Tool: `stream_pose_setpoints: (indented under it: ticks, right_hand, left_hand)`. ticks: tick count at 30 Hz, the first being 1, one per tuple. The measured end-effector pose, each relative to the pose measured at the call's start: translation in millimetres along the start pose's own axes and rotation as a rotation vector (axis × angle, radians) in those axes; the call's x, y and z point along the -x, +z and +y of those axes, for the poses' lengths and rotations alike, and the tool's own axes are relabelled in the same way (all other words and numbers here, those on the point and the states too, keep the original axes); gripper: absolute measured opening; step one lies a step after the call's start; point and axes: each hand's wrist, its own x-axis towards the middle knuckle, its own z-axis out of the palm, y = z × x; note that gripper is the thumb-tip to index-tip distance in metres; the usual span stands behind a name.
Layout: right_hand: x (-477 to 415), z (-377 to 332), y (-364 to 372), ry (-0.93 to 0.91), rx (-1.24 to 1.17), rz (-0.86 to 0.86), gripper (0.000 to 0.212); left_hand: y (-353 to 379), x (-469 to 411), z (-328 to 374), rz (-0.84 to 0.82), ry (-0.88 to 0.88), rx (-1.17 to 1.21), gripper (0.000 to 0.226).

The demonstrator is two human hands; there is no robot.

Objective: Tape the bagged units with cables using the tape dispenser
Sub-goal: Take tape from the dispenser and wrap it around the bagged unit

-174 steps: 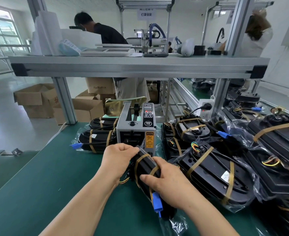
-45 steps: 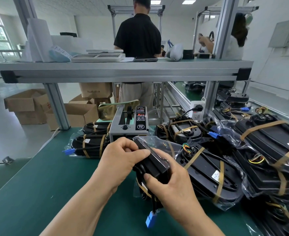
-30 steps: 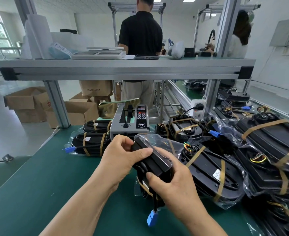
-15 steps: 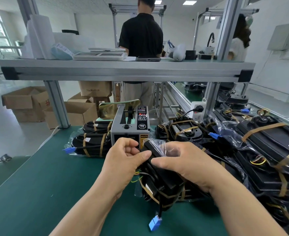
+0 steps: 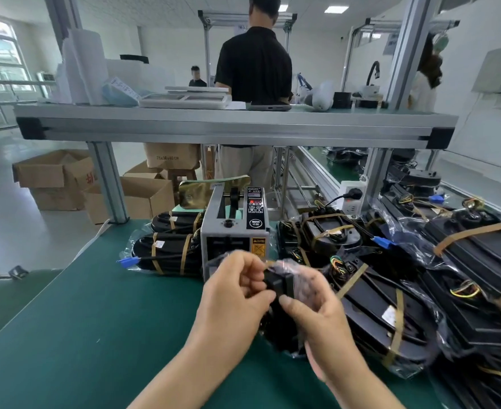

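Right hand [image 5: 320, 317] drawn back from top of bagged unit [image 5: 279, 286] to its lower right side; blue connector no longer in view. Unit at frame centre, above bench [image 5: 81, 320], just in front of tape dispenser [image 5: 234, 228]. Left hand [image 5: 234, 293] grips unit's upper end, fingers curled; right hand pinches it, thumb on front. Both hands blurred. Taped units [image 5: 391, 314] piled right of centre, taped bundles [image 5: 166, 252] left of dispenser.

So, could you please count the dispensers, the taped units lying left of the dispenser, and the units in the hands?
Dispenser: 1
Taped units left of it: 2 (front unit, rear unit)
Held unit, gripped by left hand and right hand: 1
Total: 4
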Motion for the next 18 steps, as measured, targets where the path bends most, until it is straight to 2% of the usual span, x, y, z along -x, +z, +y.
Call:
stream_pose_setpoints:
  ticks: [3,6,10,18]
  right_hand:
    - [13.7,9.5,-3.5,-0.016,0.038,0.054,0.029]
    - [19.2,3.0,-3.3,-0.053,0.187,0.111,0.009]
    - [23.9,-3.5,-0.2,-0.022,0.267,0.136,0.020]
    - [19.7,-18.0,-7.0,-0.020,0.539,0.239,0.015]
  left_hand:
    - [4.3,20.6,-18.7,-0.041,-0.023,0.000,0.049]
    - [8.9,34.5,-26.0,-0.051,-0.010,-0.017,0.052]
    - [8.8,35.9,-29.2,-0.053,0.003,-0.041,0.054]
    - [7.0,43.0,-29.2,-0.079,0.004,-0.053,0.056]
